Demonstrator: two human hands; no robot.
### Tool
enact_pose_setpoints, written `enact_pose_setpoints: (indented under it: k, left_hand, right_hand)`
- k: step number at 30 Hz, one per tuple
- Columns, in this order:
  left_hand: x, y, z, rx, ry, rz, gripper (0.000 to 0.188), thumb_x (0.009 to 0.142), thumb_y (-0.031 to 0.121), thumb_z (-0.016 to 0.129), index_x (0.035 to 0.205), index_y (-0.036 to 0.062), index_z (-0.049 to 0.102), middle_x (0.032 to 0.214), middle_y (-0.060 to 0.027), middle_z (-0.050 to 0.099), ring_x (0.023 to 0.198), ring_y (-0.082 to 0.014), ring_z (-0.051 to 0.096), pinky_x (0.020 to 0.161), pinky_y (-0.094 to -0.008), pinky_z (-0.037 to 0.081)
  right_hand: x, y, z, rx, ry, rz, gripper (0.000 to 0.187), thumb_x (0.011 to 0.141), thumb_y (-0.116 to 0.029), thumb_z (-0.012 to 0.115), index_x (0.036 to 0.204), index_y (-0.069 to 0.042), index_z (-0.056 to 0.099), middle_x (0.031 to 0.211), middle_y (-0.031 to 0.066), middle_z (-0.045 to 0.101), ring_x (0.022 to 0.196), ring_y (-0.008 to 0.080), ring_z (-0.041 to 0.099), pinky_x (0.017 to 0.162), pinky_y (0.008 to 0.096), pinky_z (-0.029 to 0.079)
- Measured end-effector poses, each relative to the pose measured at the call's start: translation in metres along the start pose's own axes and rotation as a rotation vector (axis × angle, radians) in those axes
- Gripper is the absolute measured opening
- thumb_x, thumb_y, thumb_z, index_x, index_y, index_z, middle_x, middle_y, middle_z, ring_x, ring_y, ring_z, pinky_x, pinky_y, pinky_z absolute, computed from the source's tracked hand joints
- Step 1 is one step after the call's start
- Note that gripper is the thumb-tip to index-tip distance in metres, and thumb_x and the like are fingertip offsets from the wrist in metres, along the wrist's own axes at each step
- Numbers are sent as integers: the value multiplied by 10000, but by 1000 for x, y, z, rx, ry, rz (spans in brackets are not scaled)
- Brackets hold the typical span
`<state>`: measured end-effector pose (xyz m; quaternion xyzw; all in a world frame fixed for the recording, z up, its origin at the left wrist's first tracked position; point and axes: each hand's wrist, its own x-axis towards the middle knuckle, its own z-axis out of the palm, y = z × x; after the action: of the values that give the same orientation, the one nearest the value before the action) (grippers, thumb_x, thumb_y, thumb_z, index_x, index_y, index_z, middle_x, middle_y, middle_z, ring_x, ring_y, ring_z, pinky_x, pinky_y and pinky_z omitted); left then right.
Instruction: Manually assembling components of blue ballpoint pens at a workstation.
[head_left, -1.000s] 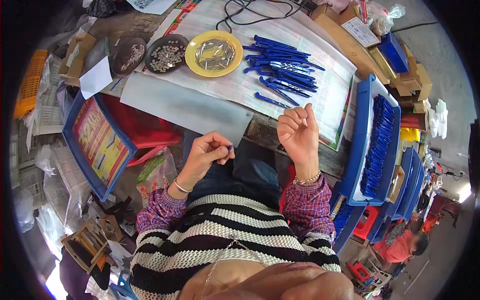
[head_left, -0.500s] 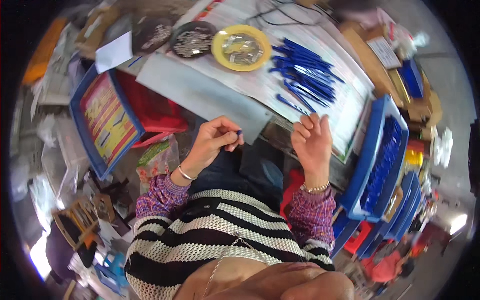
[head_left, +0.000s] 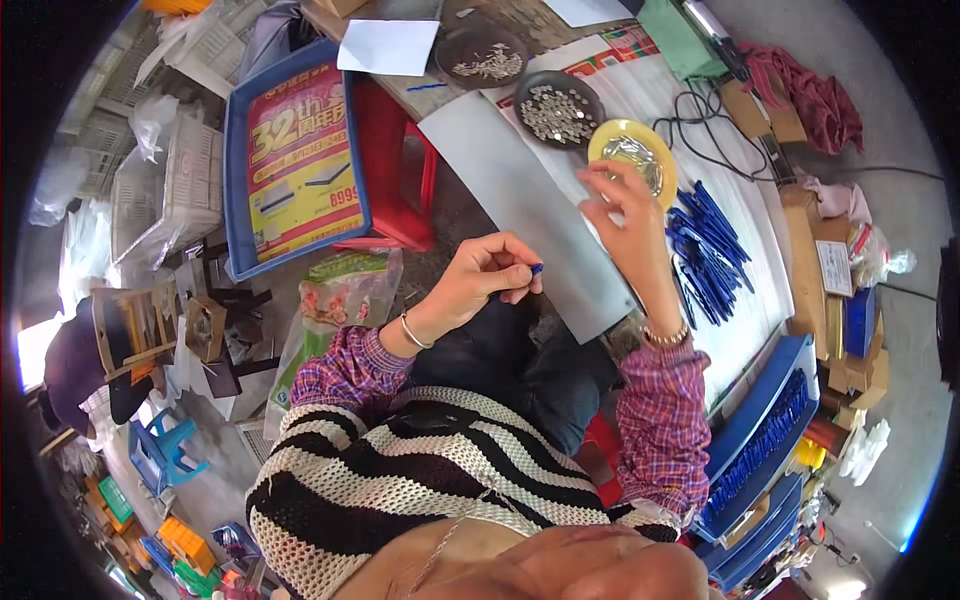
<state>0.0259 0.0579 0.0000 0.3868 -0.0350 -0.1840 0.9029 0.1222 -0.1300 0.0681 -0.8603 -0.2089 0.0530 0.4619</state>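
My left hand (head_left: 482,275) is closed, with a small dark blue piece (head_left: 537,269) pinched between thumb and fingertips; most of the piece is hidden. My right hand (head_left: 632,225) hovers at the near edge of a yellow bowl (head_left: 667,165), its thumb and fingers apart and nothing seen in them. Thin shiny metal pieces (head_left: 632,152) lie in that bowl. To its right is a heap of long, slim, dark blue rods (head_left: 708,245). A black dish (head_left: 597,107) of small silvery pieces stands left of the yellow bowl.
A grey board (head_left: 535,215) lies along the table's near side. Farther left is another dark dish (head_left: 447,62) of silvery pieces. A blue tray (head_left: 357,215) rests by a red stool (head_left: 395,170). On the right, a blue bin (head_left: 800,350) holds many blue parts. Black cable (head_left: 700,122) loops behind.
The whole view has turned, shifting the table rightward in the picture. My right hand has moved from beside the blue rods to the yellow bowl. My left hand keeps its pinch on the blue piece.
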Motion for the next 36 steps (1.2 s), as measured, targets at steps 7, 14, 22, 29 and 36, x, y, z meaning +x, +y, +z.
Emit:
enact_pose_setpoints:
  k: [7, 14, 22, 29, 36]
  left_hand:
    - [-1, 5, -12, -3, 45, 21, 94, 879, 62, 588, 956, 7, 592, 801, -96, 634, 615, -91, 525, 544, -200, 397]
    - [-1, 3, -17, 15, 48, 30, 100, 885, 94, 595, 951, 22, 575, 800, -100, 627, 611, -105, 523, 539, -207, 393]
    - [10, 3, -9, -69, 103, 41, 118, 889, 64, 566, 1005, 40, 555, 859, -120, 608, 648, -143, 511, 583, -245, 400]
    - [15, -3, 8, -210, 121, -62, 118, 907, 76, 551, 1013, 28, 569, 854, -106, 623, 625, -137, 526, 546, -246, 401]
    - [14, -15, 31, -58, -1, -109, 155, 868, 90, 610, 1008, 38, 569, 850, -79, 612, 650, -138, 538, 559, -240, 416]
  right_hand:
    - [52, 16, 38, -439, 150, -287, 246, 771, -18, 612, 1012, -43, 652, 985, 111, 559, 808, 282, 578, 681, 359, 467]
    - [57, 25, 45, -500, 226, -324, 142, 752, -41, 640, 890, -32, 670, 887, 86, 585, 785, 285, 575, 677, 376, 463]
    - [37, 16, 27, -235, 287, -214, 102, 753, -58, 678, 845, -14, 680, 844, 75, 631, 680, 189, 602, 613, 285, 474]
    - [-41, -4, -1, 279, 152, 134, 108, 785, 18, 668, 891, 36, 662, 906, 46, 645, 794, 94, 590, 684, 211, 470]
    - [-106, -11, 5, 643, 226, 364, 133, 780, 25, 675, 909, 33, 643, 901, 53, 639, 754, 90, 572, 681, 214, 459]
